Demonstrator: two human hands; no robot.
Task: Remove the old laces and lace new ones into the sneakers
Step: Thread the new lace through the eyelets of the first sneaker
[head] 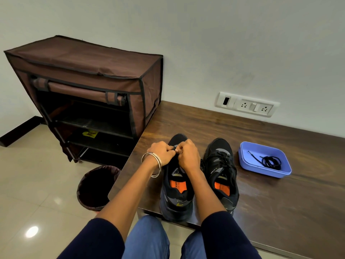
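On the dark wood-grain table [270,193], two black mesh sneakers with orange insoles stand side by side, toes toward twelve o'clock, their heels right at the near edge. The left hand [162,151], silver bangles [151,163] at its wrist, and the right hand [187,155] meet over the forefoot of the left sneaker [176,187], fingers curled and pinching something small and dark there, likely its lace, though the knuckles hide it. The right sneaker [221,176], still laced in black, touches it at three o'clock. Further toward three o'clock, well apart, a blue rectangular plastic tray [248,161] holds a coiled black lace [271,161]; bare tabletop spreads around and beyond it. At nine o'clock, past the table's left edge, a dark bin [97,187] sits on the tiled floor below a brown fabric shoe rack [84,71].
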